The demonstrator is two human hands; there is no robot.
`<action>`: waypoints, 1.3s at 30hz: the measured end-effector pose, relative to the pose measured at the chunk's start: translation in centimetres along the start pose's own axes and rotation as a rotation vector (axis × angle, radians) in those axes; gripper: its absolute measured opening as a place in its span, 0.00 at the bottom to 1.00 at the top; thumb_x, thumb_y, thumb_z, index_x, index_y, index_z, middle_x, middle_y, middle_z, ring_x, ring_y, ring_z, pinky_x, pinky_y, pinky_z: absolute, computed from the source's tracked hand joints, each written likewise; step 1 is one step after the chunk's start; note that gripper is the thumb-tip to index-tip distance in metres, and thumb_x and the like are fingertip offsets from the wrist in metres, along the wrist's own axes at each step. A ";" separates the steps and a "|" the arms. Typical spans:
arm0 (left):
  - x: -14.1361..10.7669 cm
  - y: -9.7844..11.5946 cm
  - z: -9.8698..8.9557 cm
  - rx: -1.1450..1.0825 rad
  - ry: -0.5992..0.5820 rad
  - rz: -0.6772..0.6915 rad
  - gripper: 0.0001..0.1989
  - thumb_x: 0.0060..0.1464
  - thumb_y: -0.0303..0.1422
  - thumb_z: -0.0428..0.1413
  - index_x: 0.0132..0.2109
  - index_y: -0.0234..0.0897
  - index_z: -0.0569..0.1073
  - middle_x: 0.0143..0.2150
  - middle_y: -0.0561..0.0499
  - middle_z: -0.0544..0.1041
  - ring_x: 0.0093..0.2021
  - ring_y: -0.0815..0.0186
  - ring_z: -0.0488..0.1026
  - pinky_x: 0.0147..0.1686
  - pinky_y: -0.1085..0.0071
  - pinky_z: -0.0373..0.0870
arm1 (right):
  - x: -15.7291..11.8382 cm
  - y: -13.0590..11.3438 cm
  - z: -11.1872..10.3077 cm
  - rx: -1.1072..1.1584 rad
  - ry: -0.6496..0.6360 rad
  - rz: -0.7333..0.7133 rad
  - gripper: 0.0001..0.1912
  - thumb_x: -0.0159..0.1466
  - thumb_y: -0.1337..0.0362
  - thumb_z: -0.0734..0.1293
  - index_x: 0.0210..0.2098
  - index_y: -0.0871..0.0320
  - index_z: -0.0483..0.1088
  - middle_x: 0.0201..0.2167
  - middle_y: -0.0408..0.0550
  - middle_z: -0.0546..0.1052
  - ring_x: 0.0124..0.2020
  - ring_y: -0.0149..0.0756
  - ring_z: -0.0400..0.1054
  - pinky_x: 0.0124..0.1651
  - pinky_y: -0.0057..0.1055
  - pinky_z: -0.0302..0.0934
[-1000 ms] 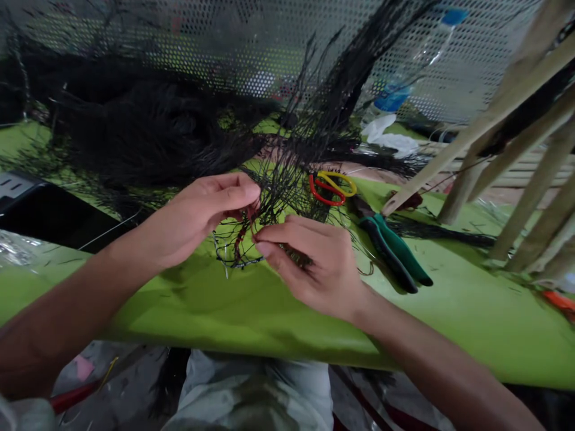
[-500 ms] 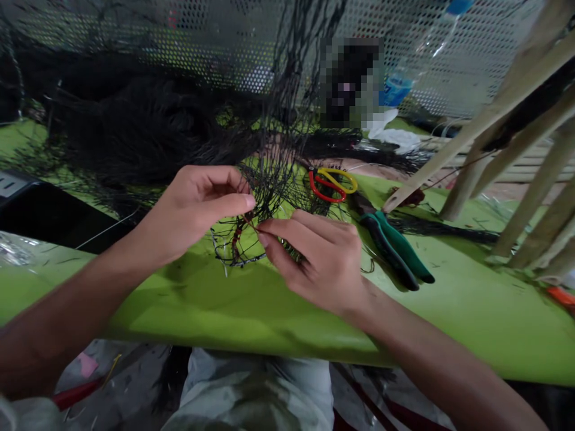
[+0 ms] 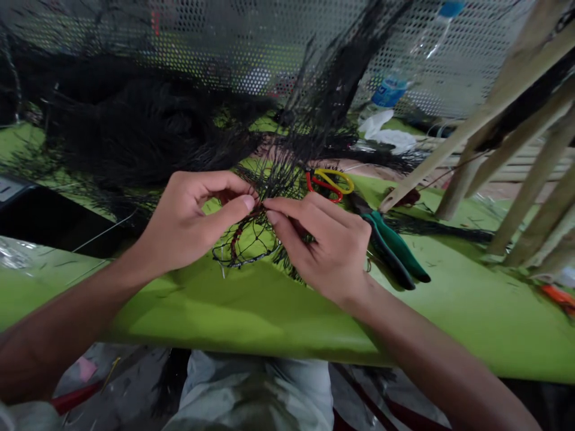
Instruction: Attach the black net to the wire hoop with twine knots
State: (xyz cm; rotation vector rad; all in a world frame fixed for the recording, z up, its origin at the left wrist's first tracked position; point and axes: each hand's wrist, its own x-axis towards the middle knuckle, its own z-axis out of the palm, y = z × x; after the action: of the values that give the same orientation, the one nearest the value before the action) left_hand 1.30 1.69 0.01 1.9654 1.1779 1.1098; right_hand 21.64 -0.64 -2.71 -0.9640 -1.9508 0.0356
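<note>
My left hand (image 3: 193, 218) and my right hand (image 3: 321, 242) meet over a small black mesh piece (image 3: 258, 236), their fingertips almost touching. Thumb and forefinger of the left are pinched on black strands (image 3: 281, 179) at the top of the mesh. The right pinches a thin reddish-brown thread there, largely covered by the fingers. A dark wire rim (image 3: 254, 260) edges the mesh at the bottom, with a red wrapping (image 3: 235, 242) along its left side. Further up, a bundle of long black strands (image 3: 341, 78) rises to the upper right.
Just right of the right hand lie red-and-yellow-handled scissors (image 3: 335, 179) and green-and-black-handled pliers (image 3: 395, 248). A heap of black fibre (image 3: 148, 120) covers the back left. Wooden sticks (image 3: 485, 114) lean at right. A plastic bottle (image 3: 389, 90) stands behind on the green table (image 3: 251, 311).
My right hand has moved up and closer to my left fingertips. The long strands have swung from near vertical toward the upper right. Scissors and pliers stay where they were.
</note>
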 end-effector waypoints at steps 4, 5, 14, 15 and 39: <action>0.0 -0.2 0.0 -0.027 0.019 -0.016 0.06 0.60 0.34 0.62 0.36 0.41 0.85 0.31 0.54 0.84 0.33 0.64 0.80 0.34 0.70 0.77 | -0.1 0.2 0.3 0.071 0.005 0.035 0.09 0.74 0.66 0.68 0.47 0.56 0.83 0.28 0.41 0.79 0.26 0.25 0.67 0.32 0.27 0.60; 0.0 -0.3 -0.1 -0.037 0.022 -0.018 0.06 0.59 0.34 0.63 0.37 0.41 0.85 0.32 0.54 0.85 0.34 0.64 0.81 0.34 0.70 0.77 | -0.2 0.2 0.3 0.075 0.007 0.035 0.10 0.74 0.66 0.68 0.47 0.56 0.83 0.28 0.41 0.78 0.26 0.25 0.66 0.31 0.27 0.60; 0.0 -1.2 0.3 -0.221 -0.044 -0.114 0.07 0.57 0.39 0.68 0.36 0.42 0.85 0.34 0.51 0.84 0.38 0.59 0.83 0.40 0.64 0.84 | -0.3 0.1 0.1 0.055 -0.080 -0.056 0.11 0.74 0.68 0.68 0.48 0.60 0.84 0.26 0.41 0.76 0.24 0.24 0.62 0.28 0.27 0.55; 0.0 -1.2 0.4 -0.253 -0.057 -0.130 0.07 0.57 0.39 0.68 0.36 0.42 0.85 0.34 0.51 0.84 0.38 0.60 0.83 0.39 0.65 0.83 | -0.2 0.2 0.0 0.064 -0.090 -0.065 0.11 0.74 0.68 0.68 0.48 0.60 0.84 0.27 0.41 0.77 0.25 0.24 0.62 0.28 0.27 0.56; -0.2 -0.6 -0.6 0.006 -0.134 0.212 0.09 0.67 0.30 0.56 0.38 0.40 0.80 0.36 0.52 0.82 0.35 0.65 0.77 0.37 0.68 0.73 | 0.3 0.2 -0.2 0.164 -0.015 0.065 0.04 0.70 0.69 0.73 0.41 0.61 0.83 0.30 0.42 0.82 0.28 0.25 0.72 0.33 0.25 0.63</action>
State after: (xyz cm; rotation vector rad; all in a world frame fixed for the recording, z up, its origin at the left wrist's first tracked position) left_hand 0.48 1.79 -0.23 2.1714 0.9206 1.0596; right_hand 21.85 -0.37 -2.41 -0.9195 -1.8977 0.2372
